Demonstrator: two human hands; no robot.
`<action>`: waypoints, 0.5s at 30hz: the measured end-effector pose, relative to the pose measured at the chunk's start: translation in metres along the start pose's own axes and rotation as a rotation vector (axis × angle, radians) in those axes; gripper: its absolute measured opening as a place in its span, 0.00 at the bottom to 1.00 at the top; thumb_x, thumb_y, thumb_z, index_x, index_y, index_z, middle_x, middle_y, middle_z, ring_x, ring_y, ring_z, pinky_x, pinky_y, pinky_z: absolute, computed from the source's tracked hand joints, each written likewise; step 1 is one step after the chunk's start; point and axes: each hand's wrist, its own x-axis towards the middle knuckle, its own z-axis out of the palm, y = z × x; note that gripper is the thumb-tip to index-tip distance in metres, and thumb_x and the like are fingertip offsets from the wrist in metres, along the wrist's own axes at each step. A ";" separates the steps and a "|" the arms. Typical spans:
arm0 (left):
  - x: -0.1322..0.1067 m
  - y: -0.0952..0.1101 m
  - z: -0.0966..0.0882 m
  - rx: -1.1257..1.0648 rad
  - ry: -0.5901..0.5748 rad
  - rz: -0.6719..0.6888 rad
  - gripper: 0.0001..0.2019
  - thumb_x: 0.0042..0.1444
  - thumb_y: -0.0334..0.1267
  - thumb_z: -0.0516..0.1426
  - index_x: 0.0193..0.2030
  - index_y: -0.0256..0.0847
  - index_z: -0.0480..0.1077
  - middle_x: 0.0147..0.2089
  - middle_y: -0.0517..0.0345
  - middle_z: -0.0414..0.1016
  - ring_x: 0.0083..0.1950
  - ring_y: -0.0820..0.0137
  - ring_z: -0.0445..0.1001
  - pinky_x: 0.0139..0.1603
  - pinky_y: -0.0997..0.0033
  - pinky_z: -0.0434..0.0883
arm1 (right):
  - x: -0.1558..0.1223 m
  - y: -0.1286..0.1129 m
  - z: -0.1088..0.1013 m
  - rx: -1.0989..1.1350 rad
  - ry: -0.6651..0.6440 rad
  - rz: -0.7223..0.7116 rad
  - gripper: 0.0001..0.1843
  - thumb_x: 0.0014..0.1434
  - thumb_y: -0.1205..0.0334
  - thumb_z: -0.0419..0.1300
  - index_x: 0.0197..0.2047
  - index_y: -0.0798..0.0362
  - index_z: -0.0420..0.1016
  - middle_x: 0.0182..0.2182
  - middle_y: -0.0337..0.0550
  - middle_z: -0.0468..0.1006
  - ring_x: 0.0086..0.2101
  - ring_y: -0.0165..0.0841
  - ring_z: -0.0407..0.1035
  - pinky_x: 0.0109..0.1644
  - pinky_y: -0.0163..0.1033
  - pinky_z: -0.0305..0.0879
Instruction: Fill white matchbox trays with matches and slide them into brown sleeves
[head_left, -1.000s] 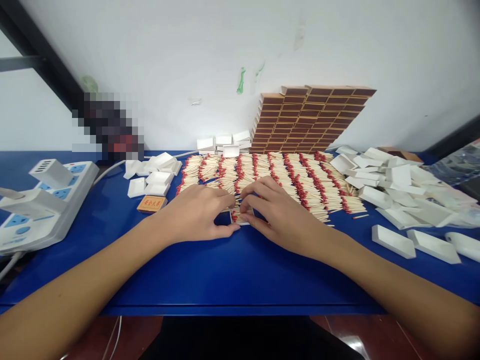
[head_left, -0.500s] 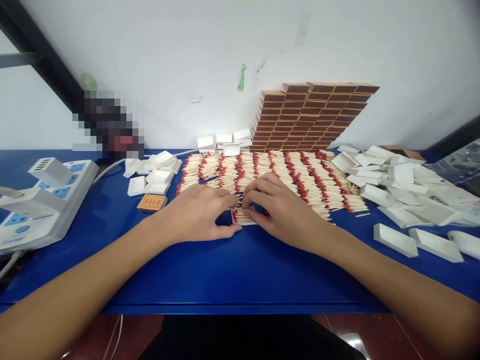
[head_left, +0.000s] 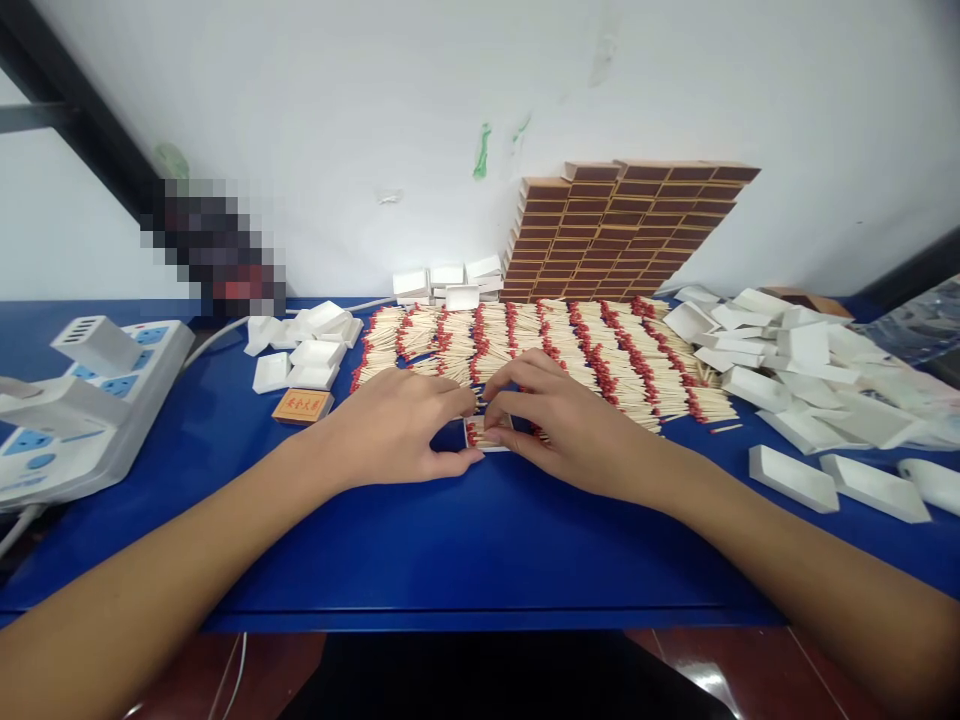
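Note:
A small white matchbox tray (head_left: 493,448) with red-tipped matches (head_left: 477,432) in it lies on the blue table between my two hands. At its left end, my left hand (head_left: 397,425) has its thumb at the near side and its fingers at the far side, holding it. From the right, my right hand (head_left: 566,420) bends over the tray, thumb and forefinger closed together on the matches inside; the fingertips partly hide them. Just beyond both hands spread rows of loose matches (head_left: 517,340), heads lined up in red bands.
Brown matchboxes (head_left: 622,235) stand stacked against the wall. White empty trays lie in a heap (head_left: 787,350) on the right, in a group (head_left: 319,350) on the left and in a small stack (head_left: 448,283) behind. An orange matchbox (head_left: 303,405) and a power strip (head_left: 127,410) are at left.
Both hands stay at the tray. My right fingers have shifted slightly, and a little more of the matches in the tray shows.

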 end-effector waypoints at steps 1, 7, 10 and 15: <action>0.000 0.000 0.000 0.001 -0.004 -0.003 0.17 0.66 0.53 0.58 0.48 0.41 0.76 0.42 0.57 0.83 0.42 0.61 0.82 0.37 0.64 0.66 | 0.000 0.000 0.000 0.000 -0.002 0.010 0.05 0.71 0.62 0.61 0.42 0.52 0.77 0.45 0.49 0.75 0.50 0.41 0.65 0.55 0.48 0.66; 0.001 0.000 -0.001 -0.009 -0.017 -0.007 0.16 0.65 0.52 0.59 0.47 0.41 0.75 0.42 0.58 0.82 0.42 0.61 0.81 0.37 0.65 0.66 | 0.002 0.001 0.005 -0.035 0.042 0.052 0.06 0.69 0.61 0.64 0.39 0.52 0.76 0.41 0.46 0.76 0.48 0.40 0.66 0.53 0.48 0.66; 0.001 0.000 -0.001 -0.003 -0.019 -0.001 0.17 0.65 0.52 0.59 0.48 0.41 0.75 0.43 0.58 0.82 0.43 0.60 0.82 0.37 0.64 0.66 | 0.002 0.000 0.006 -0.057 0.064 0.057 0.06 0.69 0.62 0.64 0.38 0.52 0.75 0.40 0.46 0.76 0.47 0.40 0.66 0.54 0.48 0.65; 0.000 0.000 -0.001 -0.004 -0.022 -0.003 0.17 0.66 0.53 0.58 0.47 0.41 0.75 0.41 0.59 0.82 0.42 0.61 0.81 0.37 0.64 0.65 | 0.001 0.001 0.004 -0.033 0.033 0.061 0.05 0.69 0.62 0.65 0.39 0.52 0.77 0.40 0.46 0.76 0.46 0.40 0.66 0.52 0.47 0.65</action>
